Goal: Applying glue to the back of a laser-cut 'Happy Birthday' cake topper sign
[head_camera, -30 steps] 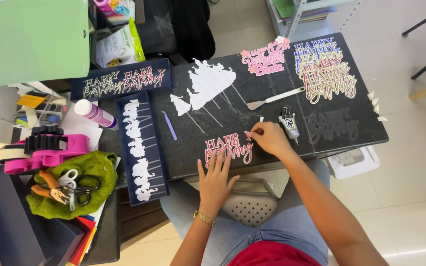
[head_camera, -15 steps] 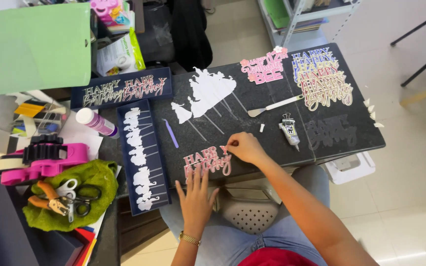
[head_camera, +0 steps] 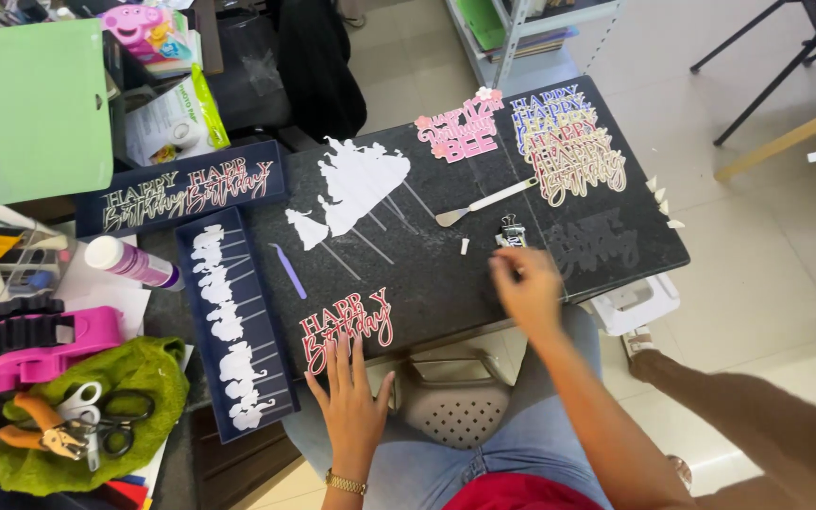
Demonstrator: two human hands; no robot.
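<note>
The left hand lies flat, fingers spread, touching the red paper lettering topper on the black bench. The right hand, blurred and loosely curled, hovers near a small glue tube; whether it holds anything is unclear.

- Green cloth at the left, with scissors and orange-handled pliers lying on it.
- Pink tool just above the cloth.
- Glue bottle with a white cap, lying on its side.
- Dark tray of white cutouts on sticks.
- Green board at the top left.
- Grey shoe under the worktop.
</note>
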